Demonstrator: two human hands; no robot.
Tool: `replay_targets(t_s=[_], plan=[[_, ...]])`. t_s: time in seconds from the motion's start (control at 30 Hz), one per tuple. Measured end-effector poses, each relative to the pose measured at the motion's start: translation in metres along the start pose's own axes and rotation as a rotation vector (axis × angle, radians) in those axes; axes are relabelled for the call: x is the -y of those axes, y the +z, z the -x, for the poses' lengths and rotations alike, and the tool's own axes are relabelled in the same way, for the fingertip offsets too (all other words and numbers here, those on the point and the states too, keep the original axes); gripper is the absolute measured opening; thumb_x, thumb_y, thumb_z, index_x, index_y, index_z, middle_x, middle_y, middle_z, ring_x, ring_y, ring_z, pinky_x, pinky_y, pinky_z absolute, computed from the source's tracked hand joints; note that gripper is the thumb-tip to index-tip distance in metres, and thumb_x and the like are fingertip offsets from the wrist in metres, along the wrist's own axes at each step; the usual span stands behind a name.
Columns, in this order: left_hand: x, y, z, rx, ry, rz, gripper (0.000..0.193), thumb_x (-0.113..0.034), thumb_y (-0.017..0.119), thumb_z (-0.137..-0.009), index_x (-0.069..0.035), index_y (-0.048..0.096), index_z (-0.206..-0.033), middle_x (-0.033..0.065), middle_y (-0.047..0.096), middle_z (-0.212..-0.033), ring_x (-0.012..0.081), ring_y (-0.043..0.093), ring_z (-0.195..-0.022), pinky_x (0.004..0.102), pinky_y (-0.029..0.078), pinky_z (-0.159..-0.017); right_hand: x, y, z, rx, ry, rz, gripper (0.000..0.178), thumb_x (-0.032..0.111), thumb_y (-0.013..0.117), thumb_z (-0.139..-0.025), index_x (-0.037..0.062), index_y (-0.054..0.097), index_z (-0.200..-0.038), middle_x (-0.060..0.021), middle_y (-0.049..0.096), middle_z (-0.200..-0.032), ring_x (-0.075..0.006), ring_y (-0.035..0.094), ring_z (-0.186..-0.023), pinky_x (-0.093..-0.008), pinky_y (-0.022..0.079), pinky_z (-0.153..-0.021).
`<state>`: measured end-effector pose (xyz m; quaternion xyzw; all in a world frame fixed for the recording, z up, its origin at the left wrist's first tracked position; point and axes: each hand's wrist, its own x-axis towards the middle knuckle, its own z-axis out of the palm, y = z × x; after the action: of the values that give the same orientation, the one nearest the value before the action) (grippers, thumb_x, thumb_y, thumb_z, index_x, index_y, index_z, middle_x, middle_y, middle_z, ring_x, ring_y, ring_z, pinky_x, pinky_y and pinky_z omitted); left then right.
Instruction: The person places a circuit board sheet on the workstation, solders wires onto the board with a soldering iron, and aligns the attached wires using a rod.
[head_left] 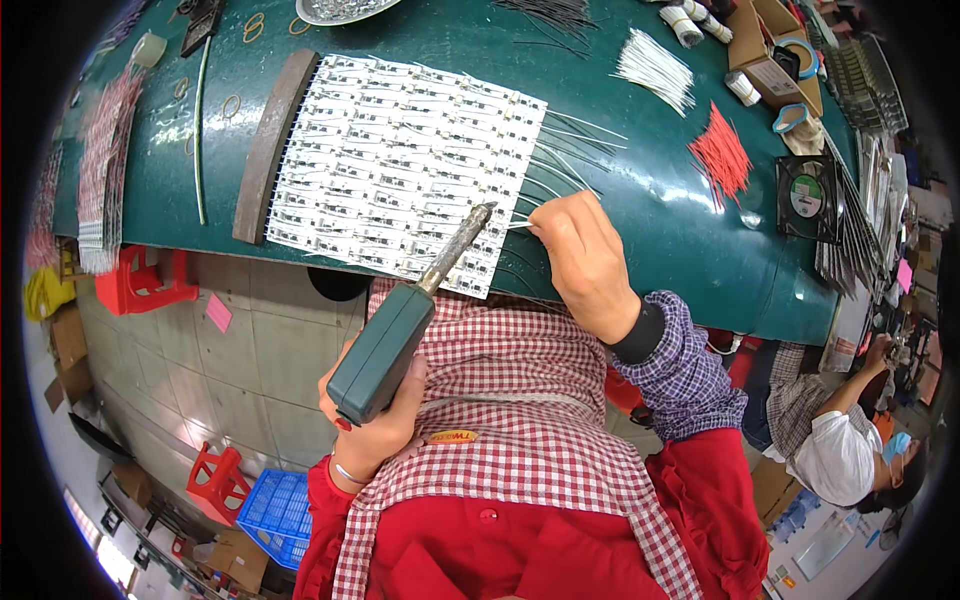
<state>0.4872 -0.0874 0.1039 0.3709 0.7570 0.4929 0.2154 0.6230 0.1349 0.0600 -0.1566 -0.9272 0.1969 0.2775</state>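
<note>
- The green table (680, 250) spread out in front of me, everything I was working with lying on it.
- The white circuit board panel (400, 165), covered in rows of small dark parts, lay flat near the table's front edge, with loose wire ends sticking out past its right side.
- My left hand (385, 410) was closed around the dark green handle of the soldering iron (412, 298); its tip was at the panel's right part, though I couldn't tell whether it touched.
- A brown bar (275, 150) ran along the panel's left edge.
- My right hand (580, 245) was just beside the panel's right edge, thumb and fingertips pinched together.
- Farther right lay a black fan (808, 198), white wires (655, 70) and red wires (719, 155).
- Smallest was the thin white wire (519, 224) in that pinch, reaching toward the panel.
</note>
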Motion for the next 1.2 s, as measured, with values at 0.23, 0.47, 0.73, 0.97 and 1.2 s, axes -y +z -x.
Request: replay_targets(t_s=[0.23,0.47,0.73,0.97,1.2], plan=[[-0.0021,0.0002,-0.0041,0.040,0.021,-0.024,0.022,0.004,0.073,-0.069,0.006,0.068,-0.090,0.0151,0.067,-0.084,0.0235,0.067,-0.068,0.0299,0.052,-0.062,-0.0009,-0.0032,0.0023,0.010,-0.013,-0.021,0.028,-0.001,0.063,-0.071,0.0018,0.061,-0.099,-0.0094,0.057,-0.089,-0.0244,0.057,-0.078,-0.0326,0.050,-0.064],[0.0010,0.0005,-0.0052,0.072,0.065,-0.059,0.022,0.005,0.071,-0.070,0.007,0.067,-0.092,0.0165,0.068,-0.088,0.0244,0.067,-0.069,0.0303,0.053,-0.063,-0.0013,-0.0023,0.0010,0.006,-0.033,-0.009,0.029,-0.002,0.063,-0.070,0.0005,0.061,-0.099,-0.0091,0.057,-0.088,-0.0239,0.057,-0.078,-0.0324,0.050,-0.064],[-0.0015,0.0011,-0.0071,0.104,0.029,-0.059,0.022,0.005,0.070,-0.070,0.006,0.067,-0.092,0.0167,0.067,-0.090,0.0245,0.067,-0.071,0.0305,0.052,-0.064,-0.0003,-0.0018,0.0014,0.010,-0.024,0.002,0.030,-0.002,0.062,-0.069,0.0007,0.062,-0.099,-0.0086,0.056,-0.088,-0.0239,0.056,-0.078,-0.0328,0.049,-0.064],[0.0005,-0.0012,-0.0020,0.065,0.043,-0.092,0.022,0.004,0.071,-0.071,0.006,0.068,-0.092,0.0158,0.067,-0.087,0.0233,0.065,-0.067,0.0302,0.051,-0.060,0.0003,-0.0016,0.0009,0.017,-0.025,0.007,0.029,-0.003,0.062,-0.069,0.0008,0.061,-0.098,-0.0086,0.056,-0.089,-0.0239,0.056,-0.079,-0.0330,0.049,-0.065],[-0.0004,-0.0024,0.0009,0.032,0.014,-0.038,0.022,0.003,0.071,-0.071,0.007,0.068,-0.093,0.0169,0.067,-0.086,0.0249,0.066,-0.068,0.0309,0.052,-0.061,0.0013,-0.0027,0.0006,0.025,-0.016,0.013,0.029,-0.003,0.061,-0.070,0.0012,0.060,-0.099,-0.0088,0.056,-0.089,-0.0244,0.056,-0.079,-0.0330,0.050,-0.065]])
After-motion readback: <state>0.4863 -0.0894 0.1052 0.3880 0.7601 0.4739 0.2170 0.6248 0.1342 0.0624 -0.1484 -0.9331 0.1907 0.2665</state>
